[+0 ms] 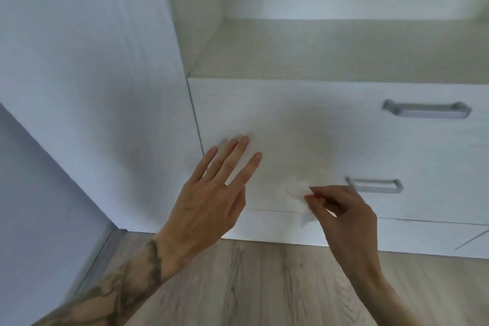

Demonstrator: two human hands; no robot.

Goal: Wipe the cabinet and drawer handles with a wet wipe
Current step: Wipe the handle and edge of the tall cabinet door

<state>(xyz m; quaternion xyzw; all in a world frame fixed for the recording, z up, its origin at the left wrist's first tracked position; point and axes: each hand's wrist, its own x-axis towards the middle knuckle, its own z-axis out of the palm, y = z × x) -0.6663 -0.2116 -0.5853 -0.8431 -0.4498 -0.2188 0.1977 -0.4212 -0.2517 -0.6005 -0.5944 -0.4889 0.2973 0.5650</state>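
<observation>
spreading the wet wipe (296,192) open is how we read this pose. our right hand (344,214), at five o'clock of centre, pinches a bunched corner of it between thumb and fingertips, the rest of the fingers curled in. our left hand (206,193), at seven o'clock, is flat with its fingers (232,156) straight and fanned. a pale white edge shows just past those fingertips, so we judge the sheet runs across to it, though white on white we cannot tell where it ends. opening it first makes sense to us: a wide sheet should wrap a bar better than a wad.

no handle is being wiped yet. the lower handle (374,186) sits just beside the right hand, at its one o'clock, its near end behind a finger, and it looks like the nearest target. the upper handle (426,110), at two o'clock of the frame, is well apart from both hands.

behind the hands is the white drawer front (317,127), faintly grained, with a soft shadow on it. at twelve o'clock there's an open shelf (330,53) in beige. from nine to eleven o'clock a tall cabinet panel (92,61) fills the view, with no handle of its own in sight. a bluish wall (31,180) stands at eight o'clock, and the grey-brown wood-look floor (264,286) runs along six o'clock. it's all a little blurred.
</observation>
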